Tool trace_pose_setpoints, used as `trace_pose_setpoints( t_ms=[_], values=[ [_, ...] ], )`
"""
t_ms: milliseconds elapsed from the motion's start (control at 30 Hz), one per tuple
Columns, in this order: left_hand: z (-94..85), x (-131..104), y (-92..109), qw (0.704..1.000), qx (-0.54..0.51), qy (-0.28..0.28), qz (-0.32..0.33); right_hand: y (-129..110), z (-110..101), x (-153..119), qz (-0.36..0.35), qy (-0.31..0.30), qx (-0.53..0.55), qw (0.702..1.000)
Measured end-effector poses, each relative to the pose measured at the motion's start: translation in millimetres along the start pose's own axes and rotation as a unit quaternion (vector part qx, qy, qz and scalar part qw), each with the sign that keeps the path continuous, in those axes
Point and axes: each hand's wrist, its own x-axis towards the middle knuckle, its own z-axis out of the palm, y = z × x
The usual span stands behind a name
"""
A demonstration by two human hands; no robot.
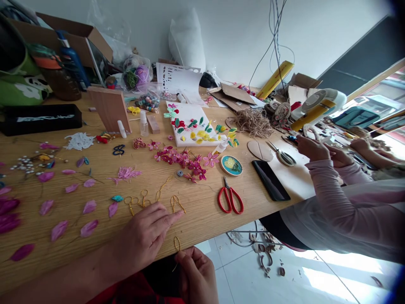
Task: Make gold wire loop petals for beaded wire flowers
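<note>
My right hand (198, 274) is at the table's front edge, thumb and fingers pinched on a thin gold wire loop (177, 243) that stands upright from the grip. My left hand (152, 230) lies on the tabletop with its fingers stretched out, the fingertips at a bent gold wire piece (177, 204). More gold wire loops (144, 196) lie just beyond its knuckles. Red-handled scissors (230, 196) rest to the right. Farther back is a cluster of pink and magenta flowers (183, 158). Several loose pink petals (89, 206) on thin stems are spread at the left.
A white foam block (186, 110) holds yellow, green and red pieces. A black phone (270, 180) and a round painted disc (231, 165) lie to the right. A wooden block (110, 110) stands behind. Another person's hands (316, 147) work at the right, near grey scissors (286, 158).
</note>
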Motion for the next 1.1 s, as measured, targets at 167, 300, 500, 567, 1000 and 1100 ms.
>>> trace_pose_setpoints(
  t_ms=[167, 300, 500, 567, 1000, 1100],
  values=[
    [-0.8, 1, 0, 1.0, 0.0, -0.001, 0.007, 1, -1, 1, -0.001, 0.0, 0.007, 1.0],
    [-0.4, 0, 0, 1.0, -0.007, -0.009, 0.006, 5, -4, 3, -0.007, -0.007, 0.007, 1.0],
    [-1.5, 0, 2, 1.0, -0.014, -0.021, 0.0, 10, -5, 3, -0.009, -0.013, 0.028, 0.999],
    [-2.2, 0, 3, 0.999, -0.025, -0.016, 0.011, 9, -4, 3, -0.017, -0.007, 0.048, 0.999],
    [-6.2, 5, 9, 0.997, -0.069, 0.012, 0.036, 13, 8, 2, -0.07, 0.037, 0.15, 0.985],
    [-8.7, 5, 11, 0.996, -0.087, 0.005, 0.02, 13, 13, 1, -0.082, 0.062, 0.162, 0.981]
  ],
)
